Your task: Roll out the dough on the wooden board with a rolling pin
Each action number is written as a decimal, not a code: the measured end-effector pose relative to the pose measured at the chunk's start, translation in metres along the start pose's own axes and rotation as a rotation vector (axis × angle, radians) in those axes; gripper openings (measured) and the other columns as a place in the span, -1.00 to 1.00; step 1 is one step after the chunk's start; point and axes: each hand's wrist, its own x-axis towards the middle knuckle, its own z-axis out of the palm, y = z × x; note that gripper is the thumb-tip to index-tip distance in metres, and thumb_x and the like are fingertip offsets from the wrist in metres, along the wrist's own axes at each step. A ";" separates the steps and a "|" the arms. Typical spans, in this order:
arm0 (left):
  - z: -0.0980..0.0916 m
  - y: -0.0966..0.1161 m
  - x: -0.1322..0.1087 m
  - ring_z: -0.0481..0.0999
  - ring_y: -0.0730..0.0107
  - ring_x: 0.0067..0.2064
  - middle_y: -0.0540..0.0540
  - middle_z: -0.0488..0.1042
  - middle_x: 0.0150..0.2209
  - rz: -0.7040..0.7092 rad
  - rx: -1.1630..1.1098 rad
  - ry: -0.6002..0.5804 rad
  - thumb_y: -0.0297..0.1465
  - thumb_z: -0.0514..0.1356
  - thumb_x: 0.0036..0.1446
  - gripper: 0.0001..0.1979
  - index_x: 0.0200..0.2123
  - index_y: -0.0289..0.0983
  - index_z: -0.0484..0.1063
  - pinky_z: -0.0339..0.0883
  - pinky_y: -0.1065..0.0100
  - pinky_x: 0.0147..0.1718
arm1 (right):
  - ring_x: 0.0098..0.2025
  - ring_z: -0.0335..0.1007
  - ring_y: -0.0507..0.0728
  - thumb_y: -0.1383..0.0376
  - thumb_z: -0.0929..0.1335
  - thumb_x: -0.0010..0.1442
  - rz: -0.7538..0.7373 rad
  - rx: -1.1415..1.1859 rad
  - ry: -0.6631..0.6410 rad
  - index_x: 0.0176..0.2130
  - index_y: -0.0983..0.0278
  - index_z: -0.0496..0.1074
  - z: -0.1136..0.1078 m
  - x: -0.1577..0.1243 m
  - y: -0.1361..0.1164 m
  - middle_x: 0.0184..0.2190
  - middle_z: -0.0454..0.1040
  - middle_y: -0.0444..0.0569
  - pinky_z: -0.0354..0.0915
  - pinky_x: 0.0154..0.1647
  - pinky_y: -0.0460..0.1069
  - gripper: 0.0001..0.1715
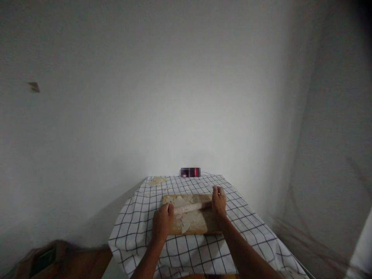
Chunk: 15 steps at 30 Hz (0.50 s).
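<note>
A wooden board (200, 228) lies on a table covered with a white cloth with black checks (250, 232). Pale flattened dough (190, 223) is spread on the board. A wooden rolling pin (190, 208) lies across the dough. My left hand (162, 224) is closed round the pin's left end. My right hand (219, 201) rests on the pin's right end with fingers curled over it.
A small dark and red object, blurred out (190, 172), stands at the table's far edge against the white wall. A patch of flour or dough (156, 180) lies at the cloth's far left corner. A brown wooden piece of furniture (72, 261) is at lower left.
</note>
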 end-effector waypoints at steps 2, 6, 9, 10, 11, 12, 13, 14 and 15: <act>-0.001 0.003 -0.001 0.75 0.15 -0.07 -0.20 0.78 -0.10 0.000 0.047 -0.009 -0.25 -0.04 0.67 -0.53 -0.10 -0.19 0.68 0.35 0.28 -0.13 | 0.09 0.56 0.43 -0.42 0.16 0.35 0.071 0.125 -0.036 -0.12 0.18 0.55 -0.001 0.000 0.002 -0.04 0.68 0.23 0.44 0.16 0.28 -0.16; -0.003 0.009 -0.004 0.76 0.09 -0.02 -0.28 0.77 -0.04 0.016 0.128 -0.024 -0.25 -0.08 0.68 -0.49 0.00 -0.23 0.68 0.41 0.24 -0.09 | 0.33 0.54 0.45 -0.49 0.05 0.40 0.281 0.597 -0.230 0.05 0.21 0.64 -0.003 -0.001 0.001 0.16 0.69 0.25 0.32 0.39 0.37 0.06; -0.006 0.011 -0.003 0.76 0.04 -0.01 -0.31 0.77 -0.07 -0.019 0.104 -0.036 -0.23 -0.09 0.68 -0.47 -0.05 -0.24 0.68 0.42 0.21 -0.08 | 0.46 0.47 0.41 -0.50 -0.02 0.44 0.383 0.831 -0.339 0.14 0.21 0.65 -0.006 0.000 -0.001 0.28 0.65 0.27 0.08 0.58 0.38 0.15; -0.007 0.012 -0.003 0.76 0.03 -0.01 -0.31 0.77 -0.08 -0.033 0.081 -0.039 -0.22 -0.09 0.68 -0.48 -0.06 -0.23 0.67 0.42 0.21 -0.08 | 0.47 0.46 0.41 -0.50 -0.03 0.45 0.407 0.871 -0.343 0.14 0.23 0.66 -0.008 0.001 -0.001 0.30 0.64 0.28 0.05 0.61 0.37 0.17; -0.007 0.011 -0.002 0.76 0.04 -0.02 -0.29 0.78 -0.09 -0.049 0.054 -0.039 -0.21 -0.08 0.68 -0.49 -0.06 -0.22 0.66 0.41 0.22 -0.09 | 0.48 0.46 0.40 -0.50 -0.04 0.45 0.429 0.906 -0.336 0.14 0.24 0.66 -0.009 0.002 0.000 0.31 0.63 0.29 0.05 0.62 0.36 0.18; -0.008 0.011 -0.002 0.76 0.06 -0.02 -0.26 0.78 -0.09 -0.063 0.028 -0.034 -0.20 -0.07 0.67 -0.52 -0.03 -0.20 0.64 0.40 0.23 -0.09 | 0.48 0.46 0.40 -0.50 -0.04 0.46 0.449 0.940 -0.326 0.13 0.24 0.66 -0.011 0.003 0.001 0.32 0.62 0.29 0.08 0.61 0.36 0.18; -0.008 0.010 -0.001 0.76 0.09 -0.03 -0.22 0.79 -0.08 -0.077 0.006 -0.028 -0.20 -0.06 0.67 -0.55 0.01 -0.18 0.63 0.40 0.24 -0.10 | 0.48 0.45 0.40 -0.50 -0.05 0.46 0.468 0.973 -0.318 0.13 0.23 0.65 -0.013 0.004 0.003 0.34 0.61 0.28 0.12 0.60 0.37 0.18; -0.008 0.010 0.000 0.76 0.11 -0.03 -0.20 0.79 -0.08 -0.088 -0.008 -0.021 -0.20 -0.05 0.67 -0.57 0.06 -0.17 0.61 0.39 0.26 -0.10 | 0.49 0.45 0.40 -0.50 -0.05 0.46 0.485 1.004 -0.311 0.14 0.22 0.64 -0.014 0.005 0.004 0.35 0.60 0.27 0.18 0.58 0.39 0.17; -0.007 0.010 0.000 0.77 0.13 -0.03 -0.19 0.79 -0.07 -0.093 -0.014 -0.014 -0.21 -0.05 0.67 -0.59 0.11 -0.17 0.59 0.39 0.26 -0.10 | 0.50 0.44 0.40 -0.49 -0.06 0.47 0.500 1.033 -0.302 0.15 0.20 0.63 -0.016 0.006 0.006 0.37 0.58 0.27 0.23 0.54 0.42 0.16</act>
